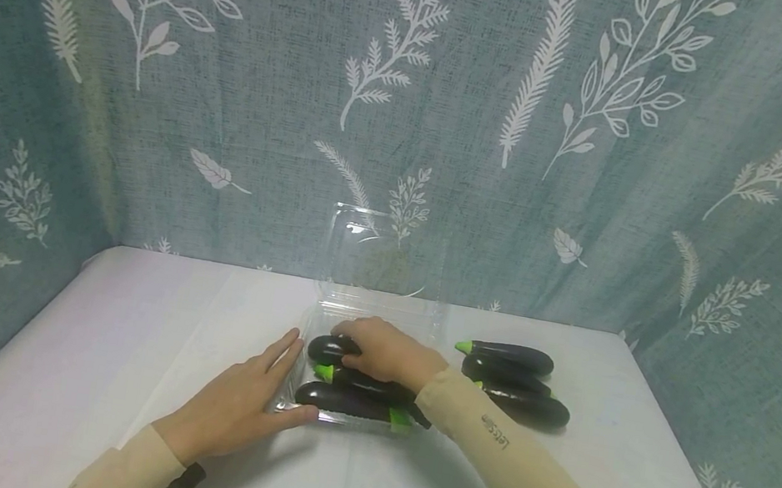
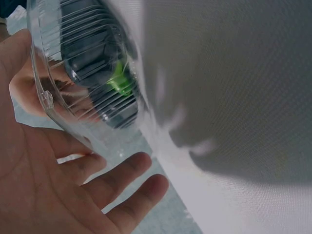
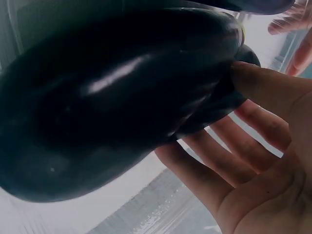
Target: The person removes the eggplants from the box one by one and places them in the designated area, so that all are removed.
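Observation:
A clear plastic clamshell box [image 1: 300, 365] sits on the white table, its lid [image 1: 388, 265] raised at the back. Inside lie dark eggplants: a front one [image 1: 341, 399], a middle one [image 1: 370, 384] with a green stem end, and a rear one [image 1: 329, 350]. My right hand [image 1: 386, 351] reaches into the box and grips the rear eggplant, thumb and fingers on either side of it; the right wrist view shows this eggplant [image 3: 97, 107] up close. Along the box's left wall, my left hand [image 1: 232, 404] rests with fingers extended, thumb at the front rim.
Three more eggplants lie on the table right of the box: a back one [image 1: 511, 355], a middle one [image 1: 501, 373] and a front one [image 1: 526, 408]. A green leaf-patterned curtain [image 1: 263, 132] hangs behind and at both sides of the white table [image 1: 160, 319].

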`<state>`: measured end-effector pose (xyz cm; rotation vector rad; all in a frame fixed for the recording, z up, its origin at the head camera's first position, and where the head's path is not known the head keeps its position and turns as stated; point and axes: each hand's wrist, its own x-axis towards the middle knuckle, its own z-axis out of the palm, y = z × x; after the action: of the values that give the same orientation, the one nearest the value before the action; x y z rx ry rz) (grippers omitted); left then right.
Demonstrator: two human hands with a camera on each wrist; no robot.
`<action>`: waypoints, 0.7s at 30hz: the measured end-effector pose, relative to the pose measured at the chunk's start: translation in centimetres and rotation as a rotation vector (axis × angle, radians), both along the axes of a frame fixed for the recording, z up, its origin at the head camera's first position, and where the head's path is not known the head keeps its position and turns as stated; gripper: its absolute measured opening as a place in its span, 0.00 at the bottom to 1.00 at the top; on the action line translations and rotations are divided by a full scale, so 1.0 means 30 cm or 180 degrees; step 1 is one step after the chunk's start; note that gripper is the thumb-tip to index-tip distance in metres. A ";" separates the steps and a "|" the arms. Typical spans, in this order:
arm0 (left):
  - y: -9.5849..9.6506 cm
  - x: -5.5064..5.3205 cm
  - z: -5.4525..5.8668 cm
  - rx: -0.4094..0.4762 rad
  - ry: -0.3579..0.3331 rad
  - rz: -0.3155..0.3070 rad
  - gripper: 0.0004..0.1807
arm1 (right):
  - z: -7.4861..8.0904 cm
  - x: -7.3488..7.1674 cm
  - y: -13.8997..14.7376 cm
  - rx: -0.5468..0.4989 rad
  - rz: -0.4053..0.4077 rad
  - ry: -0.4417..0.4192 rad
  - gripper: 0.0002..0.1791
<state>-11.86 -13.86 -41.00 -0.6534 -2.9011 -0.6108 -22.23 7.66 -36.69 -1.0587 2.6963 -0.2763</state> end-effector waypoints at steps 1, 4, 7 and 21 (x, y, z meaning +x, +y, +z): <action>0.000 0.000 0.000 0.0000 -0.0006 0.0003 0.57 | 0.001 0.001 -0.001 0.0000 0.0012 0.0014 0.24; 0.000 0.000 0.001 0.0001 -0.0026 0.0001 0.57 | 0.002 0.002 -0.001 -0.0002 0.0020 0.0047 0.24; 0.000 0.000 0.003 0.0007 -0.0033 -0.0004 0.57 | 0.004 0.002 0.001 -0.0024 0.0039 0.0087 0.24; 0.003 0.005 0.008 0.0039 -0.0057 0.0003 0.55 | 0.059 0.011 0.027 -0.0327 0.0105 0.0165 0.25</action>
<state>-11.72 -13.78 -40.75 -0.6485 -2.9114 -0.6372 -21.90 8.46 -34.92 -1.1533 2.7333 -0.3906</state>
